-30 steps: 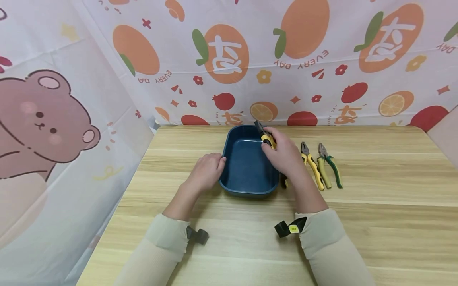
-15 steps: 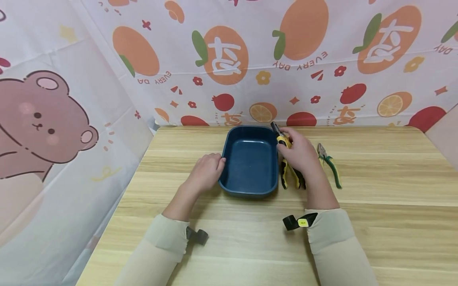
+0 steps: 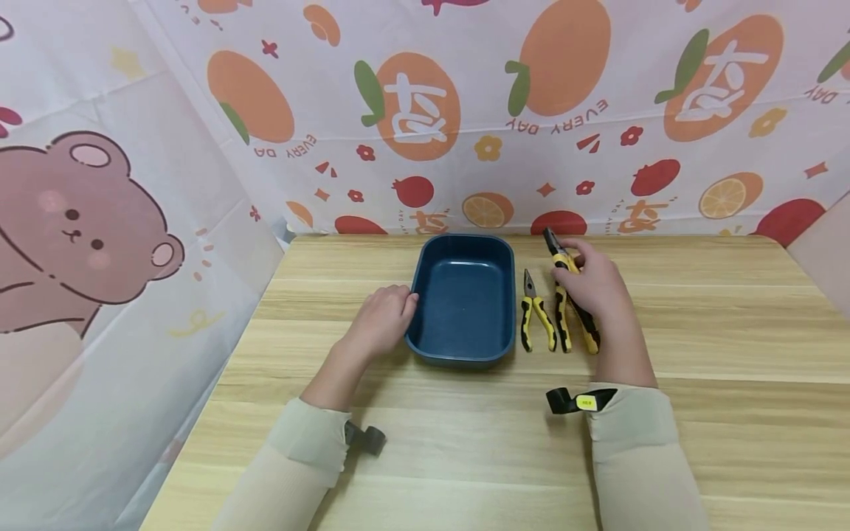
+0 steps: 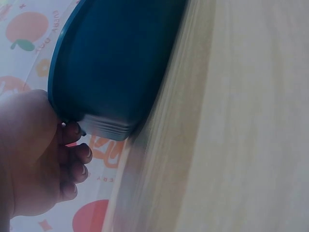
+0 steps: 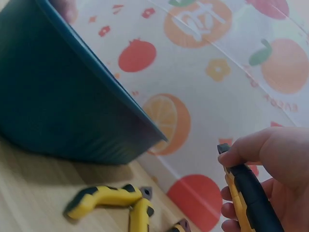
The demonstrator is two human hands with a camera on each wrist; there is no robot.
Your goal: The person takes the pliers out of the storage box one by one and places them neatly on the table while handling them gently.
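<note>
My left hand [image 3: 381, 317] grips the left side rim of a deep blue plastic bin [image 3: 461, 354] on the table; in the left wrist view its fingers [image 4: 77, 154] curl by the bin's outer wall. My right hand [image 3: 594, 284] holds a pair of pliers [image 3: 555, 247] with yellow-and-black handles, dark head pointing up and left, clear of the bin's right side. Below it lies another pair of yellow-and-black pliers [image 3: 563, 324], partly covered by the hand. Needle-nose pliers [image 3: 536, 310] lie between these and the bin, handles spread. The green-handled pliers are hidden behind the right hand and forearm.
The pale wooden table [image 3: 730, 354] ends at the back against a fruit-print cloth [image 3: 488, 177]. Another cloth with a bear print [image 3: 86, 221] hangs at the left. Black wrist cameras sit by both cuffs.
My right hand has moved right with the held pliers, from over the bin's far right corner to above the pliers lying on the table. The left hand and bin have stayed put.
</note>
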